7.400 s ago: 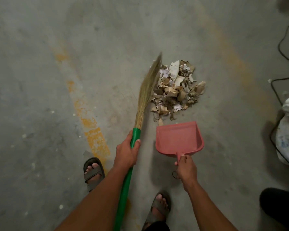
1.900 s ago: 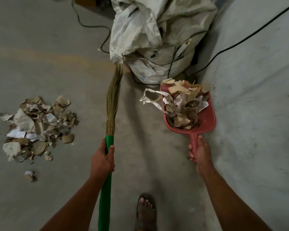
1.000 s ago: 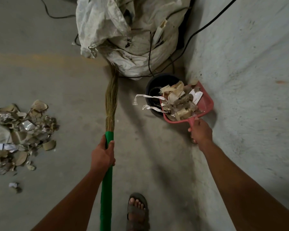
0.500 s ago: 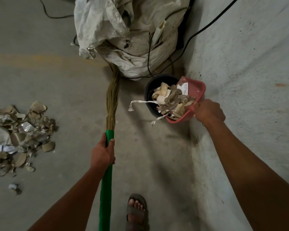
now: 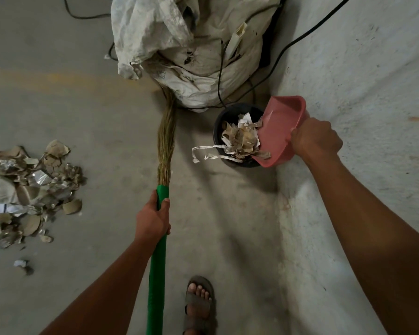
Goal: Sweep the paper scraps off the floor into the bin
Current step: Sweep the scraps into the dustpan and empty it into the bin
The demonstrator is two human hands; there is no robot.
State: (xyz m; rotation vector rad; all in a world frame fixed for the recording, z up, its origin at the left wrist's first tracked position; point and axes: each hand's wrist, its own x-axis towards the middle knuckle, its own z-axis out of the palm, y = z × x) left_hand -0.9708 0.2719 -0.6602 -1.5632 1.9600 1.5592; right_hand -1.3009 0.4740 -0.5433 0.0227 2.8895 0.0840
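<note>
Head view, right hand: the right hand (image 5: 316, 140) is curling tight round the handle of the pink dustpan (image 5: 279, 131), tipping it steeply over the black bin (image 5: 236, 135) at 1 o'clock from the sandalled foot (image 5: 200, 304)
Head view, left hand: the left hand (image 5: 153, 220) is wrapping round the green handle of the grass broom (image 5: 165, 146), its bristles lying toward 12 o'clock
Paper scraps in the bin: paper scraps (image 5: 240, 139) are sliding off the pan lip and heaping at the bin mouth
Risk, overspill: long white strips (image 5: 209, 152) are hanging over the bin rim toward 9 o'clock; they are likely to drag others out onto the floor
Risk, tipping: the pan is seeming to lean on the rim; pushing harder is risking knocking the bin over
Risk, snag: black cables (image 5: 230, 76) and a white sack (image 5: 179, 52) are crowding the bin at 12 o'clock
Remaining: a scrap pile (image 5: 29, 189) is waiting on the floor at 9 o'clock, well apart from the bin
</note>
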